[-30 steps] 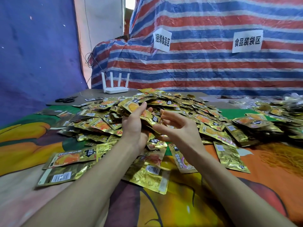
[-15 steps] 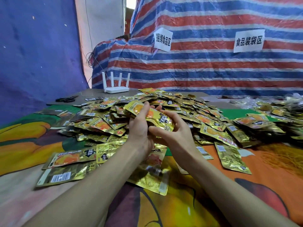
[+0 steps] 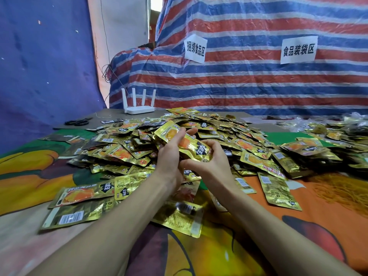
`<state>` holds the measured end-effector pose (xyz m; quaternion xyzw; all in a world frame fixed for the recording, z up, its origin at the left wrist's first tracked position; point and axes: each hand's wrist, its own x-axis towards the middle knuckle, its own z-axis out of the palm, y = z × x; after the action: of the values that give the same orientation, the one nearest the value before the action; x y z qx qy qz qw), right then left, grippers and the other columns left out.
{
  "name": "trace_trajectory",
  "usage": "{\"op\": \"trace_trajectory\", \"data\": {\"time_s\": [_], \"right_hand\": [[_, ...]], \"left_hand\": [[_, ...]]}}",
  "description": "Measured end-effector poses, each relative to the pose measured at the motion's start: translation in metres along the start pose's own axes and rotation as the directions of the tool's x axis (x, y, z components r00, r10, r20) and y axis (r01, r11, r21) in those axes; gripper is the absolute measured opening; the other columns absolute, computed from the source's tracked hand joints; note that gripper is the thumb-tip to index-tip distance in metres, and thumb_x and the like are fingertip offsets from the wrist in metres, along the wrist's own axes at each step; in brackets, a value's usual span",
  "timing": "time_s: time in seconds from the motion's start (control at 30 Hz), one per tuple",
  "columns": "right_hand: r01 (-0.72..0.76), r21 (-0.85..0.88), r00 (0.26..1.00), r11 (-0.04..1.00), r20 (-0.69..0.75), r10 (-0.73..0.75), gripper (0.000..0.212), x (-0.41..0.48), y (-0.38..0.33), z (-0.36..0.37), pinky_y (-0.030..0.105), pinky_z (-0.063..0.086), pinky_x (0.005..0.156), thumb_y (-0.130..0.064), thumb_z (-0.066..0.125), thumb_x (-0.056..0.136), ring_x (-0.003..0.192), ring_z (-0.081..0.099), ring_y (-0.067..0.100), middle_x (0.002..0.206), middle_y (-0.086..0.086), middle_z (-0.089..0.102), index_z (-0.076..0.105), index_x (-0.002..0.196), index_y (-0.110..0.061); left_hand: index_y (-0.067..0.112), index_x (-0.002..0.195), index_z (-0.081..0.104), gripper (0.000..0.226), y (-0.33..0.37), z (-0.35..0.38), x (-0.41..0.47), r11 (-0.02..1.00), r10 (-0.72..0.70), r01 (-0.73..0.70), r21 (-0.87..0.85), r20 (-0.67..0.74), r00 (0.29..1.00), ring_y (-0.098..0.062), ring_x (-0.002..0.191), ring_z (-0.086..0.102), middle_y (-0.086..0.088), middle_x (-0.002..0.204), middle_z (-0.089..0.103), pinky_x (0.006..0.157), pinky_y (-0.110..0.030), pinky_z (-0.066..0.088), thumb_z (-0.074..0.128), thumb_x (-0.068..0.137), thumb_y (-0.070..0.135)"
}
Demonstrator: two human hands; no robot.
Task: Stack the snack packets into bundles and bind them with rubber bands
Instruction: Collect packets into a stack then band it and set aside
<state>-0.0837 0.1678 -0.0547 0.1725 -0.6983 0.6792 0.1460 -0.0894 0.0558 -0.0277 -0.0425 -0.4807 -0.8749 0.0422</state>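
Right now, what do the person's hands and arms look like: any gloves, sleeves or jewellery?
Both are bare. The left hand and right hand wear no gloves, and no ring shows. The left forearm and right forearm are uncovered down to the picture's edge: no sleeve, watch or bracelet shows.

This is a makeshift packing workshop. Striped plastic sheets (image 3: 258, 86) and a blue cloth (image 3: 39, 66) serve as walls. A paper sign (image 3: 195, 47) and a second sign (image 3: 298, 49), both in Chinese, name zones for binding and bagging food. Gold snack packets (image 3: 229, 132) lie heaped on the table (image 3: 328, 206), with scissors (image 3: 78, 122) and a router (image 3: 140, 108) behind.
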Motion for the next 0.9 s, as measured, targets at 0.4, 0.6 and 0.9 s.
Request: {"op": "trace_trajectory", "data": {"time_s": [0.4,0.6,0.9], "right_hand": [[0.304,-0.663,0.953,0.685,0.223,-0.207,0.08,0.0,-0.025,-0.031,0.024,0.053,0.088,-0.046,0.084,0.067,0.106,0.061,0.008,0.121,-0.005,0.065,0.055,0.138,-0.024],[0.234,-0.666,0.972,0.708,0.14,-0.19,0.055,0.002,-0.038,-0.07,0.017,0.048,0.07,-0.033,0.085,0.07,0.083,0.061,0.001,0.099,-0.009,0.067,0.068,0.12,-0.021],[-0.183,-0.845,0.923,0.503,-0.323,-0.207,0.046,0.061,-0.062,-0.195,0.027,0.036,0.053,-0.037,0.081,0.075,0.071,0.051,0.009,0.087,0.0,0.057,0.05,0.102,-0.016]], "left_hand": [[0.014,0.108,0.079,0.042,-0.011,-0.001,-0.004,0.982,-0.153,0.14,0.131,0.095,0.984,-0.033,0.114,0.068,-0.014,0.116,0.074,0.104,-0.051,0.05,0.073,0.08,0.044],[0.002,0.115,0.069,0.06,-0.02,0.008,-0.008,0.977,-0.137,0.085,0.195,0.272,0.952,-0.024,0.093,0.073,-0.012,0.104,0.075,0.084,-0.038,0.061,0.085,0.071,0.039],[0.021,0.105,0.073,0.019,-0.03,0.006,-0.011,0.814,0.135,-0.326,0.481,0.389,0.911,-0.012,0.097,0.071,0.004,0.104,0.076,0.079,-0.022,0.055,0.073,0.086,0.024]]}}
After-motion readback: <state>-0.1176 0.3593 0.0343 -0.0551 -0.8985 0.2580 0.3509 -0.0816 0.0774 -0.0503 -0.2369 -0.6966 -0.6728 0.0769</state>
